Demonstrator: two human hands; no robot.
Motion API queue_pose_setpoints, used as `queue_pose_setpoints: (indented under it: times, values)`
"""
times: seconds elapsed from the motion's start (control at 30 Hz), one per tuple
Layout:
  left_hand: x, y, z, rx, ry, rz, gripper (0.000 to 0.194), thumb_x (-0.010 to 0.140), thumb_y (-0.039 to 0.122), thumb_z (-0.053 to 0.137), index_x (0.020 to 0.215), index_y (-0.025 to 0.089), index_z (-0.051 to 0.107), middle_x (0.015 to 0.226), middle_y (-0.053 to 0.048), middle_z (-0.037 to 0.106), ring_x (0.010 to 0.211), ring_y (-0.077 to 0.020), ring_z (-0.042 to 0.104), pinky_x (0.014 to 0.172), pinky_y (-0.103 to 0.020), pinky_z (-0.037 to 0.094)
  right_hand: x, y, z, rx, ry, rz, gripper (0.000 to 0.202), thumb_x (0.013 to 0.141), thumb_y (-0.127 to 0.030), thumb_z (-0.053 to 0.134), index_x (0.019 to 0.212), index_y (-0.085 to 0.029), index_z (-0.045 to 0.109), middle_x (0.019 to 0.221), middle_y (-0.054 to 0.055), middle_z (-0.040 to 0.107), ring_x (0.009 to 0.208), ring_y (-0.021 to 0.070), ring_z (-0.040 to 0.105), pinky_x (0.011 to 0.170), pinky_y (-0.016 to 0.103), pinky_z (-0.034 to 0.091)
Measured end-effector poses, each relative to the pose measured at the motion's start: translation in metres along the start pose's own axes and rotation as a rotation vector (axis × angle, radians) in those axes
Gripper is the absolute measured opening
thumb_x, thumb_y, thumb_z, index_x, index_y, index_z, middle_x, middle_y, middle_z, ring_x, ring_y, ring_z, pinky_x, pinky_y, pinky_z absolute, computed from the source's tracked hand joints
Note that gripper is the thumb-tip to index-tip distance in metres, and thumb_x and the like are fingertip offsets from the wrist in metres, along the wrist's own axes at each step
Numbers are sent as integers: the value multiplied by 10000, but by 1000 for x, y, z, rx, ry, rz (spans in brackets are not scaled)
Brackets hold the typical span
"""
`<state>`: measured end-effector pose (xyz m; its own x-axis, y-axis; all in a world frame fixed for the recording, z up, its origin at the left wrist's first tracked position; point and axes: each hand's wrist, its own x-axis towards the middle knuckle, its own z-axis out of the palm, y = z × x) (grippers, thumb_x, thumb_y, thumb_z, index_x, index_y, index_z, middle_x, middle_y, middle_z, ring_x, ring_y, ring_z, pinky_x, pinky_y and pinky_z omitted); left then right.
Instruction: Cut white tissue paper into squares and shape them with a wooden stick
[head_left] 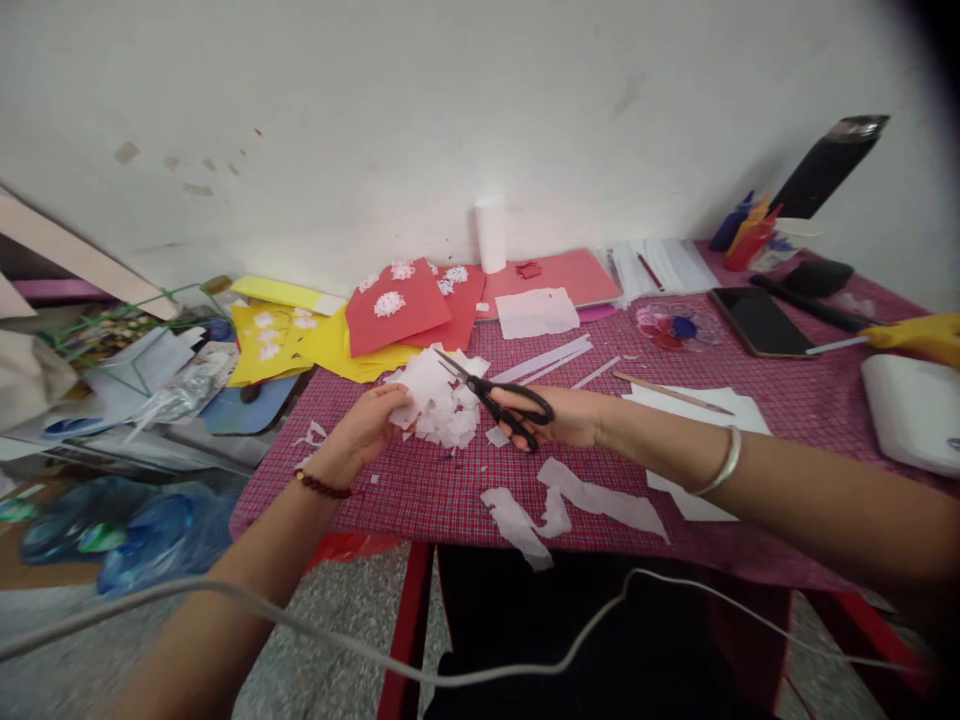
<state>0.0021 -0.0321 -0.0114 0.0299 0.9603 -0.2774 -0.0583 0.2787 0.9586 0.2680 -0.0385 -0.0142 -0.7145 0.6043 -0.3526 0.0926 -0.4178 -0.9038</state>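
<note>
My left hand (375, 425) is closed on a piece of white paper at the left edge of a pile of white paper scraps (448, 412). Black scissors (501, 395) are in my right hand (544, 415), its fingers through the handles. Their blades point up and left over the pile, slightly parted. Torn strips of white paper (607, 500) lie nearer the front edge of the checked tablecloth (442, 490). Behind the pile are red sheets (409, 325) bearing white paper clusters.
Yellow sheets (277, 345) lie at the left. A white roll (491, 235) stands by the wall. On the right are a phone (765, 320), glue bottles (750, 235), a pencil (675, 392) and a white box (911, 412). A white cable (450, 680) crosses the foreground.
</note>
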Motion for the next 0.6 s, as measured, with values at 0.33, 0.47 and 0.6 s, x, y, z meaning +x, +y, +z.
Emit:
queue_pose_setpoints:
  times: [0.33,0.47,0.6]
  values:
    - [-2,4,-10,-42,85,85,143,597,187,741,608,150,604,563,30,586,490,-87,520,465,-203,436,-9,-8,-2,-88,-74,-1,538,755,-641,693,919,-164,507,762,-6,564,551,54,507,462,168,401]
    - [-2,0,-6,-43,53,86,151,621,211,750,639,150,613,601,24,595,516,-89,521,499,-217,467,-10,-5,5,-152,-103,-23,538,764,-625,695,955,-154,520,745,-20,531,550,45,483,484,166,412]
    - [-3,1,0,-40,11,64,170,623,226,747,604,150,597,568,23,571,505,-92,511,477,-215,451,-8,-7,9,-200,-99,-43,528,785,-619,678,981,-153,524,742,-22,522,537,43,476,477,174,395]
